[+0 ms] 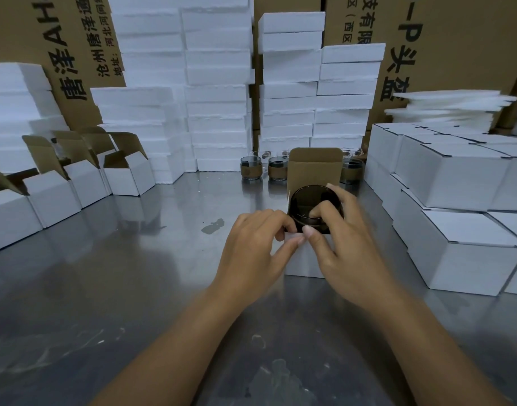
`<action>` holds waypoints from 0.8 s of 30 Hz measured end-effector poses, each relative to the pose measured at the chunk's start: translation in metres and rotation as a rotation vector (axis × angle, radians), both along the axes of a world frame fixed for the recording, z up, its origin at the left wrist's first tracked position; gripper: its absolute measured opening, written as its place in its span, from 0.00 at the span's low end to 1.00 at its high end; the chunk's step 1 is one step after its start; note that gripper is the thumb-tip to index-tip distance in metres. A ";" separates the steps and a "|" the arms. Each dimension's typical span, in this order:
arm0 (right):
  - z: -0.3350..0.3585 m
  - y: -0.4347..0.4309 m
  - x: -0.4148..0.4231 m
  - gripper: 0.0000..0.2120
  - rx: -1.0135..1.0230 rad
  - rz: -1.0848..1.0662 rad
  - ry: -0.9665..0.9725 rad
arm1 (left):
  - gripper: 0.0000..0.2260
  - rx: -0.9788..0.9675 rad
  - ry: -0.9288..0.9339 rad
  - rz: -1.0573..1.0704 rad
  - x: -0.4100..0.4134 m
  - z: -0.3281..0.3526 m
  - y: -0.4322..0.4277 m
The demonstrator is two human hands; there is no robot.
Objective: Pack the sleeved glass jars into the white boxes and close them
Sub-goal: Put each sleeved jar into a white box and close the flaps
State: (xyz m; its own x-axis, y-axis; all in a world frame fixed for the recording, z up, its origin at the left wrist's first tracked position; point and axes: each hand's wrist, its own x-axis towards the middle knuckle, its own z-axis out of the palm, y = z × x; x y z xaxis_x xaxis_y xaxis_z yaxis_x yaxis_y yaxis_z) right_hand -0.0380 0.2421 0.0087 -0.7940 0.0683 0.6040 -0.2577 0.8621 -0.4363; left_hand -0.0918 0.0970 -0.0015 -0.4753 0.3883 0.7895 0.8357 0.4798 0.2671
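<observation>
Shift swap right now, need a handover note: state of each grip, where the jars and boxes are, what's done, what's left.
Hands: left grip pinches the near edge of the open white box; right grip holds the dark jar by its rim at that box's mouth. The lid flap stands upright behind.
Done: closed white boxes stacked at right, contents unseen.
Left: seat this jar and close the box. At least three sleeved jars wait at the back; empty open boxes stand in a row at left.
</observation>
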 end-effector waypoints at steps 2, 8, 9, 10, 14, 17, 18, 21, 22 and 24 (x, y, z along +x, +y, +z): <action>-0.001 0.000 -0.001 0.01 -0.023 0.015 -0.032 | 0.06 0.004 -0.006 0.001 0.000 -0.001 0.000; -0.002 -0.001 -0.001 0.08 -0.054 0.028 -0.095 | 0.06 -0.011 -0.013 -0.003 -0.002 -0.002 0.000; -0.002 -0.001 -0.002 0.09 -0.038 0.028 -0.092 | 0.06 -0.013 -0.011 -0.005 -0.002 -0.002 0.000; -0.002 -0.001 -0.001 0.09 -0.026 0.034 -0.085 | 0.06 -0.017 -0.011 -0.009 -0.001 -0.002 -0.001; 0.001 -0.009 -0.001 0.07 -0.223 0.097 0.103 | 0.07 0.137 -0.201 -0.087 0.004 0.002 -0.001; 0.006 -0.015 -0.003 0.10 -0.647 0.106 0.232 | 0.10 0.335 -0.498 -0.175 0.005 0.007 0.000; 0.006 -0.014 -0.005 0.10 -0.804 0.086 0.231 | 0.10 0.338 -0.564 -0.186 0.004 0.008 0.000; 0.006 -0.005 -0.012 0.13 -1.078 -0.013 0.066 | 0.15 0.282 -0.651 -0.224 0.004 0.007 -0.002; 0.004 -0.004 -0.013 0.15 -1.100 -0.019 -0.005 | 0.16 0.278 -0.665 -0.234 0.004 0.007 -0.002; 0.002 -0.004 -0.015 0.18 -1.107 0.010 -0.082 | 0.16 0.257 -0.679 -0.231 0.004 0.006 -0.002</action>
